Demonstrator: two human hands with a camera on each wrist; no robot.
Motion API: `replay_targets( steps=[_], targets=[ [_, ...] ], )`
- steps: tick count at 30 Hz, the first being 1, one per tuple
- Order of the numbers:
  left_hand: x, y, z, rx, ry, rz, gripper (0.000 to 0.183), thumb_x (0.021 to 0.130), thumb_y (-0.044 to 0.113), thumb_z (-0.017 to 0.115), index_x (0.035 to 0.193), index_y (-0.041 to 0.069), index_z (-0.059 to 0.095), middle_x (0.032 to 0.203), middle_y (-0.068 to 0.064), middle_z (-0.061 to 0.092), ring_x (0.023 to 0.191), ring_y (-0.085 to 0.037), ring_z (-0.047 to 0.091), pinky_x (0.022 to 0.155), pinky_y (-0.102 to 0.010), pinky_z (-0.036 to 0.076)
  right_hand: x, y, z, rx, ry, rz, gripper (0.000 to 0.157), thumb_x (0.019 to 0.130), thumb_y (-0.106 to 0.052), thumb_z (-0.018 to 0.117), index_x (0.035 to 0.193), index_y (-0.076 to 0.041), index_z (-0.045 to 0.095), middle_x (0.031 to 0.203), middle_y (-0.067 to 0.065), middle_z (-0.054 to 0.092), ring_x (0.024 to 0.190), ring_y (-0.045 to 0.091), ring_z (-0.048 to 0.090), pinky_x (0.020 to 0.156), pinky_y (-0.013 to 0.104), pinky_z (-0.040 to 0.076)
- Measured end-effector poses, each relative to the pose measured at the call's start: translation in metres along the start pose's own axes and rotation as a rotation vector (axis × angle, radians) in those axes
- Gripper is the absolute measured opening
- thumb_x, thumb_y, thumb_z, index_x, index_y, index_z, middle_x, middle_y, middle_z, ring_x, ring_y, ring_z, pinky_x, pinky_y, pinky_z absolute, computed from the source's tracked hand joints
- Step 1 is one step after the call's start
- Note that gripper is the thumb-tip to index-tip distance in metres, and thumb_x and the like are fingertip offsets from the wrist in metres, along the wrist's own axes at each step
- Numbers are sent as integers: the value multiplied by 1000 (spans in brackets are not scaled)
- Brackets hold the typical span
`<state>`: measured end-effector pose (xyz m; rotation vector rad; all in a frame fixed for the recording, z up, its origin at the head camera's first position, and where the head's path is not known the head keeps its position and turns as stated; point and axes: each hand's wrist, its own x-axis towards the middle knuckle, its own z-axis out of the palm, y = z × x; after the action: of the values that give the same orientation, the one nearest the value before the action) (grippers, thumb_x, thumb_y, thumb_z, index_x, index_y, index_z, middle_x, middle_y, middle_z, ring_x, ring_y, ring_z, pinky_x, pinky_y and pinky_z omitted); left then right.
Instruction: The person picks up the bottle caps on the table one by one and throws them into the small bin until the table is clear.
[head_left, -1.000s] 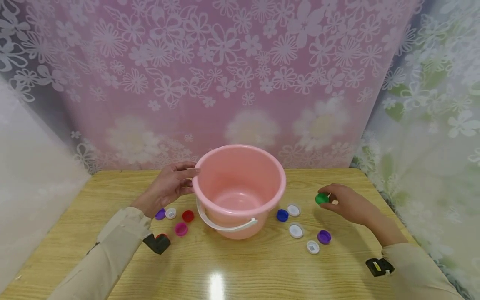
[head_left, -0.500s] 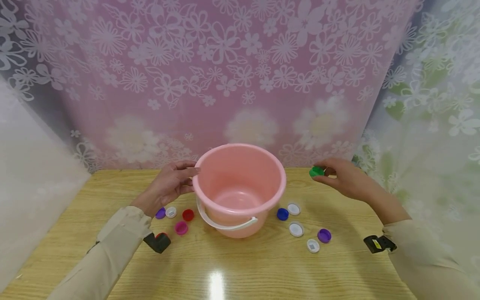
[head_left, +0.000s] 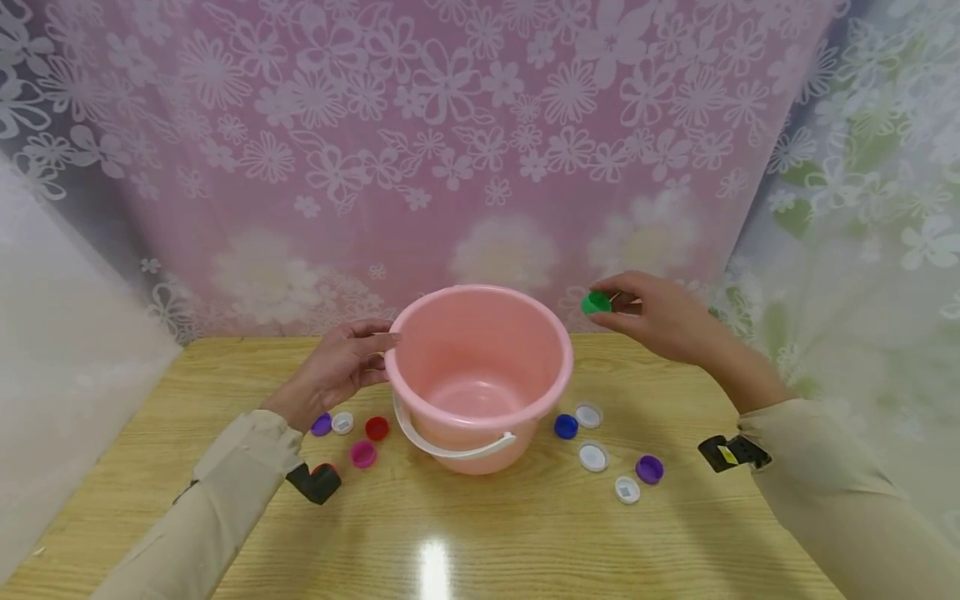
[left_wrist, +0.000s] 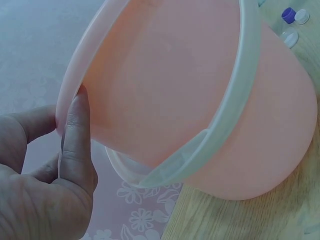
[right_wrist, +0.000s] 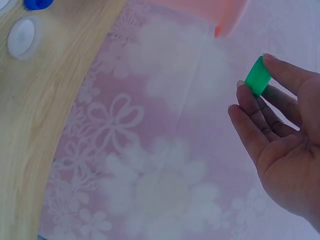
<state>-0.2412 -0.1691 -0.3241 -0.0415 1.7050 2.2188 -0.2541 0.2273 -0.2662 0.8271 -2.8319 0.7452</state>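
A pink bucket (head_left: pixel 480 454) with a white handle (head_left: pixel 457 455) stands upright on the table. My left hand (head_left: pixel 341 367) holds its rim at the left side; in the left wrist view the fingers (left_wrist: pixel 75 135) lie on both sides of the rim (left_wrist: pixel 75 75). Up to the right of the bucket, apart from it, my right hand (head_left: pixel 660 317) pinches a green bottle cap (head_left: pixel 596 303) between thumb and fingertips. The right wrist view shows the green cap (right_wrist: pixel 258 77) side-on, the other fingers loosely bent below it.
Right of the bucket lie a blue cap (head_left: pixel 566 427), white caps (head_left: pixel 593 456) and a purple cap (head_left: pixel 649 469). Left of it are red (head_left: pixel 377 428), magenta (head_left: pixel 363 454), white and purple caps. A flowered curtain (head_left: pixel 495 167) hangs behind the wooden table (head_left: pixel 525 542).
My right hand has risen and moved left toward the bucket with the green cap pinched in it. The left hand stays on the rim.
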Motion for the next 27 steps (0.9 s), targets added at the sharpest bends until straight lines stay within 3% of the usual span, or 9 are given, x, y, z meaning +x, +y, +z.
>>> replay_targets(
  steps=[5,14,20,27],
  targets=[
    [-1,1,0,-4,1,1,39,92,7,64,125,-2,47,89,-10,61,58,-15,62,62,-28,58,15,-13,9,8,-5,-61,40,93,-26,65,125,-4,58,113,8,59,96,21,60,91,42,51],
    [-1,0,-1,-14,2,6,36,93,7,63,125,-1,49,90,-10,62,60,-16,63,62,-28,58,33,-37,28,124,-63,-131,39,90,-18,69,125,-3,59,111,7,60,99,21,60,94,41,49],
    [-1,-1,-1,-25,5,11,32,93,8,63,122,1,52,91,-9,62,60,-16,63,62,-28,58,41,-51,40,70,-102,-157,43,90,-25,70,126,-4,59,111,6,61,99,20,58,89,39,50],
    [0,-2,1,-36,-2,7,38,93,6,62,127,-2,48,89,-10,63,59,-16,64,63,-28,58,48,-55,56,63,-115,-226,36,88,-18,71,121,-4,62,110,5,62,96,17,60,87,36,52]
  ],
)
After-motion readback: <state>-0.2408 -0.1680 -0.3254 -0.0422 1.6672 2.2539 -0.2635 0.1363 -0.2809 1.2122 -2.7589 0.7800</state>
